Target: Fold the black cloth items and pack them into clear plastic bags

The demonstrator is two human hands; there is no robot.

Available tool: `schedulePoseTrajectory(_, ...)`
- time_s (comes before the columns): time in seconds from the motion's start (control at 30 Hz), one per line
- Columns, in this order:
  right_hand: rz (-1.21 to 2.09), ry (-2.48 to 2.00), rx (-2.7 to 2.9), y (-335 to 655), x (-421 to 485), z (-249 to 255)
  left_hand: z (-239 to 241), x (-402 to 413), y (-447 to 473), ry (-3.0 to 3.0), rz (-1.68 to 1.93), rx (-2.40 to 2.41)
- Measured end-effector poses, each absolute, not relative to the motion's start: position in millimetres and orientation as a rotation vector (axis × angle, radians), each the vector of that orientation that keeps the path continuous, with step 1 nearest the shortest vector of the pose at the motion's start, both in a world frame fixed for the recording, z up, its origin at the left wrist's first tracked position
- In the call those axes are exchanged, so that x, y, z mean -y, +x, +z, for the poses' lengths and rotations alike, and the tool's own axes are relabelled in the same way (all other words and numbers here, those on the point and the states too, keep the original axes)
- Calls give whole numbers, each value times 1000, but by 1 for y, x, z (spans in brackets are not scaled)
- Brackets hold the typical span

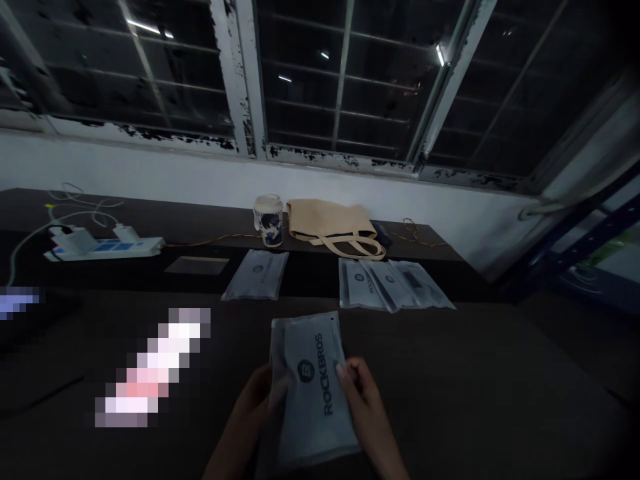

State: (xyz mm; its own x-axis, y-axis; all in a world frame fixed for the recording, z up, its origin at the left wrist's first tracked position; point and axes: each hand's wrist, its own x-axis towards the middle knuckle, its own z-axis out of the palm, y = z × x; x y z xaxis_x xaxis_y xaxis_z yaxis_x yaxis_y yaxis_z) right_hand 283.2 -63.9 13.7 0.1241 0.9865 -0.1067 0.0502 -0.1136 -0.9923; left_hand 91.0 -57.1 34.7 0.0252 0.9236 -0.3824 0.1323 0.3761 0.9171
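Observation:
Between my two hands is a frosted plastic zip bag (313,400) printed with a round logo and "ROCKBROS", held above the dark table. My left hand (250,407) grips its left edge, with the fingertips hidden behind the bag. On the right edge, my right hand (363,400) pinches the bag with the thumb in front. A similar bag (257,275) lies flat farther back on the left. Several more bags (363,285) overlap each other at the back right.
A patterned cup (270,223) stands by a beige tote bag (330,220) below the window. At the left lie a power strip (115,248) with plugs and cables, a flat rectangular item (197,265) and a pixelated bright object (155,367). Blue metal framing (565,247) rises at the right.

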Motion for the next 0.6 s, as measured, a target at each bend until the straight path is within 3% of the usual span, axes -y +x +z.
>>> schedulePoseTrajectory(0.13, 1209, -1320, 1125, 276, 76, 15, 34, 54, 95, 1025, 691, -1345)
schedulePoseTrajectory(0.27, 1051, -1427, 1102, 306, 76, 3, 41, 53, 92, 889, 818, -1472)
schedulePoseTrajectory(0.47, 645, -1906, 1197, 404, 81, -3, 39, 60, 58, 1214, 919, -1730)
schedulePoseTrajectory(0.6, 113, -2057, 1550, 427, 74, 4, 28, 52, 68, 1426, 1104, -1758)
